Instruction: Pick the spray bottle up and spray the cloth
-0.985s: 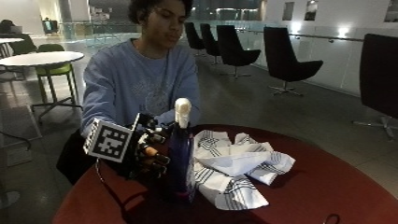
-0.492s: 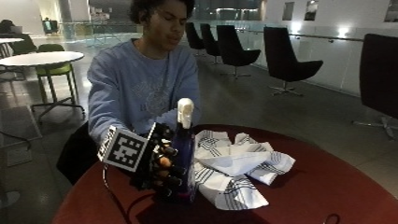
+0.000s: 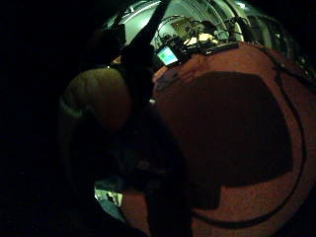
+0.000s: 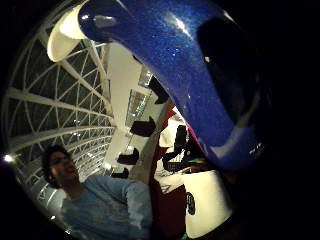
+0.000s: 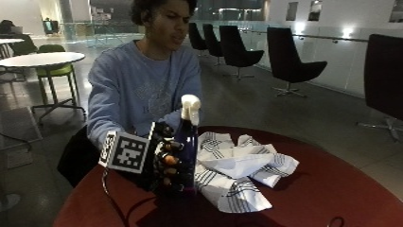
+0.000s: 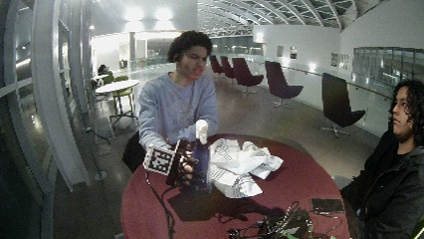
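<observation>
Spray bottle upright in grip, cloth beside

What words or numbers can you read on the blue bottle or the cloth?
None can be read.
The spray bottle, gripped by the gloved right hand, shows no legible label.
The cloth has only dark stripes.
The small screen across the table is too blurred.

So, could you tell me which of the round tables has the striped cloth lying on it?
The dark red table at which the person sits; the cloth lies beside the spray bottle. The white table behind doesn't.
</observation>
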Tool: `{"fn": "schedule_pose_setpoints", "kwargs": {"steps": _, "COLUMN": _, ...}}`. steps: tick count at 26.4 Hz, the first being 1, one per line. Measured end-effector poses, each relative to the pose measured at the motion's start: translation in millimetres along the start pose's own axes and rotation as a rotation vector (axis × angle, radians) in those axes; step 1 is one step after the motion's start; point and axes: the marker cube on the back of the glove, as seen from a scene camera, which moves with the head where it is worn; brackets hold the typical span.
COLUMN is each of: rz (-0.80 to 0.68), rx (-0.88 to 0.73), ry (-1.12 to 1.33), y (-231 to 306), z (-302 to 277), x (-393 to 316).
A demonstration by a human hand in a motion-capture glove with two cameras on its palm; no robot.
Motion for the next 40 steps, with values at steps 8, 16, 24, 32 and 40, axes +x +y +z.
{"fn": "schedule_pose_setpoints", "kwargs": {"steps": 8, "rz": 0.065, "rx": -0.515, "ry": -0.281, "y": 38.6, "z": 12.6, "x": -54.4}}
{"fn": "schedule_pose_setpoints", "kwargs": {"steps": 16, "rz": 0.255, "rx": -0.763, "ry": -0.308, "y": 77.0, "z": 23.0, "x": -72.2}}
{"fn": "schedule_pose_setpoints", "kwargs": {"steps": 24, "rz": 0.387, "rx": -0.844, "ry": -0.285, "y": 94.1, "z": 19.8, "x": -77.6}}
{"fn": "schedule_pose_setpoints", "kwargs": {"steps": 32, "rz": 0.444, "rx": -0.852, "ry": -0.245, "y": 106.3, "z": 13.3, "x": -80.8}}
{"fn": "schedule_pose_setpoints", "kwargs": {"steps": 40, "rz": 0.448, "rx": -0.873, "ry": -0.236, "y": 118.9, "z": 13.0, "x": -84.9}}
